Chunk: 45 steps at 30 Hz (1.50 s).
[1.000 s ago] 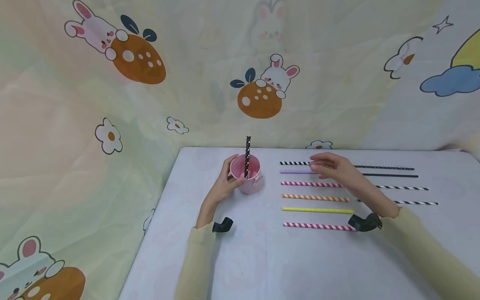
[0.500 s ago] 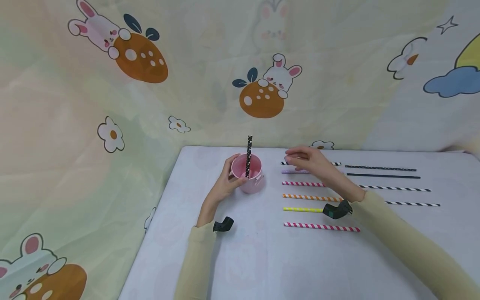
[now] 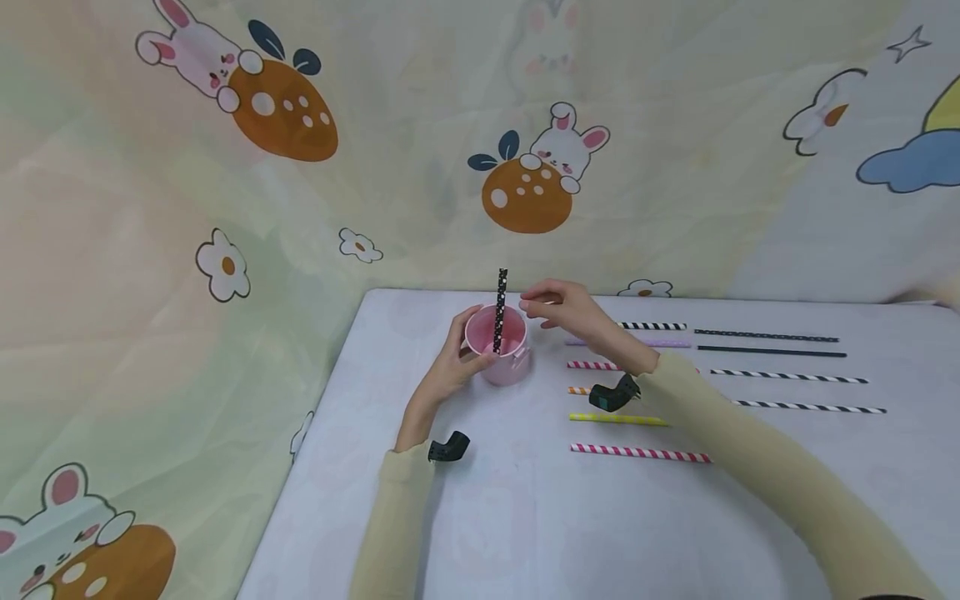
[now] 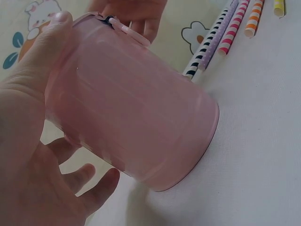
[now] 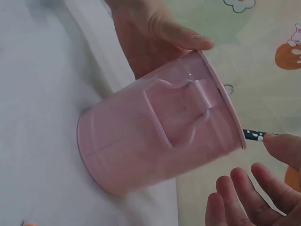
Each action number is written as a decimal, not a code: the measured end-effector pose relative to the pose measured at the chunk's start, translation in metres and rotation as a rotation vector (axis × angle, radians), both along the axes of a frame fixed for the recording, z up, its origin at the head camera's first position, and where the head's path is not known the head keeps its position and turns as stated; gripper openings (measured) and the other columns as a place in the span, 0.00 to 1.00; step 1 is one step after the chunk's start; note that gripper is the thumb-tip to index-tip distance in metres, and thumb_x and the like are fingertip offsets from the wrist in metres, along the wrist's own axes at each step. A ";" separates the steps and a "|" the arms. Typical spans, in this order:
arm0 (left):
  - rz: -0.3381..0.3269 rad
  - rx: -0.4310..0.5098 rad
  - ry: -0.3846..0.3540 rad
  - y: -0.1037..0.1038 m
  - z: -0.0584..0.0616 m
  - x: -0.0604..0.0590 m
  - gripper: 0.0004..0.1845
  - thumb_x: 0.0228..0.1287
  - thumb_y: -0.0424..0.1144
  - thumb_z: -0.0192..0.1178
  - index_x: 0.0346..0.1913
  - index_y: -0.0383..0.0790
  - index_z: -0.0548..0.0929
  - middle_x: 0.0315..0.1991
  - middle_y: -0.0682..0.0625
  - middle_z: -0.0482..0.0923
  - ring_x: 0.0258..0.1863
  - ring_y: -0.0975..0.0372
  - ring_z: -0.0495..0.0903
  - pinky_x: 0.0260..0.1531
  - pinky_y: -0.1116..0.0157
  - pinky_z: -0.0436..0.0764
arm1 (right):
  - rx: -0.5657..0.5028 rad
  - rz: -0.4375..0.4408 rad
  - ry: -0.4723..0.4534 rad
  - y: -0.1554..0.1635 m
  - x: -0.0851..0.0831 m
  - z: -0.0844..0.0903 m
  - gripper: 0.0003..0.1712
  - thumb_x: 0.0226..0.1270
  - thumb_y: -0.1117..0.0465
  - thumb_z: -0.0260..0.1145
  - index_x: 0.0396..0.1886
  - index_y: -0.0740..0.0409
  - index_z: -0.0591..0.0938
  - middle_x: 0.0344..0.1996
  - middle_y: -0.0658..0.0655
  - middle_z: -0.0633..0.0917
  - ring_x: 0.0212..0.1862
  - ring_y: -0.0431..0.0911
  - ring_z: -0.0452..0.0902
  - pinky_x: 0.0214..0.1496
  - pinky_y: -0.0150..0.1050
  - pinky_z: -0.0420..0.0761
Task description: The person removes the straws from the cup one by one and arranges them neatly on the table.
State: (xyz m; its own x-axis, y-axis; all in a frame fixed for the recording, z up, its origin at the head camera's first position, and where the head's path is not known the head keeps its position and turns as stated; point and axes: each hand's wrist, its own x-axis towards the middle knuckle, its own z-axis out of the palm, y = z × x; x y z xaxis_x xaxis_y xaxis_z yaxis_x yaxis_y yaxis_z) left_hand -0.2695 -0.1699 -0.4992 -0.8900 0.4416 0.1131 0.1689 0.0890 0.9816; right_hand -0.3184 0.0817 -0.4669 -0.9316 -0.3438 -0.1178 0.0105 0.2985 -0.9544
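Observation:
A pink pail (image 3: 507,373) stands on the white table with a small wire handle folded against its side. My left hand (image 3: 450,364) grips it from the left, thumb at the rim. One black paper straw (image 3: 501,298) with white dots stands in the pail, its upper part above the rim. To the right of the rim hovers my right hand (image 3: 576,315), its fingers loosely bent and nothing held. In the right wrist view, the right thumb (image 5: 284,148) overlaps the dotted straw (image 5: 253,135), but the head view shows them apart.
Paper straws lie in two columns to the right: black-striped (image 3: 660,326), lilac (image 3: 667,343), pink-striped (image 3: 637,452) and yellow (image 3: 615,418) ones nearer, a black one (image 3: 772,352) and several dark ones beyond. A printed curtain (image 3: 420,167) hangs behind the table (image 3: 495,517).
My right hand has moved left from over the straws to beside the pail's rim. The left hand and pail have stayed in place.

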 end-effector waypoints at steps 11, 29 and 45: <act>0.001 -0.016 -0.002 0.001 0.001 0.000 0.45 0.65 0.28 0.63 0.78 0.41 0.49 0.75 0.34 0.56 0.72 0.33 0.60 0.71 0.36 0.62 | 0.015 -0.015 0.042 -0.024 -0.006 -0.002 0.19 0.70 0.53 0.68 0.56 0.56 0.83 0.57 0.57 0.82 0.57 0.53 0.78 0.53 0.46 0.84; 0.009 -0.039 0.015 -0.003 -0.022 -0.011 0.45 0.67 0.34 0.65 0.79 0.50 0.50 0.75 0.40 0.58 0.72 0.40 0.64 0.71 0.40 0.66 | 0.033 -0.033 0.066 -0.033 -0.010 -0.003 0.16 0.69 0.53 0.68 0.52 0.55 0.85 0.51 0.57 0.83 0.52 0.52 0.77 0.53 0.50 0.82; 0.025 -0.054 0.008 -0.001 -0.013 -0.007 0.46 0.65 0.26 0.62 0.79 0.45 0.49 0.75 0.38 0.58 0.73 0.39 0.61 0.70 0.37 0.64 | -0.031 -0.047 0.042 -0.023 -0.008 0.014 0.18 0.70 0.53 0.68 0.55 0.57 0.83 0.53 0.58 0.84 0.56 0.53 0.78 0.58 0.51 0.82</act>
State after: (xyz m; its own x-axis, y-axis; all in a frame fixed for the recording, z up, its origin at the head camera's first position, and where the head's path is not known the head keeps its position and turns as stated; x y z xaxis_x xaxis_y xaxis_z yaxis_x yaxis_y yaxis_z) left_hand -0.2765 -0.1705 -0.5120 -0.9001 0.4247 0.0970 0.1739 0.1461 0.9739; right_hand -0.3266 0.0586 -0.4533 -0.9506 -0.3028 -0.0685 -0.0163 0.2691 -0.9630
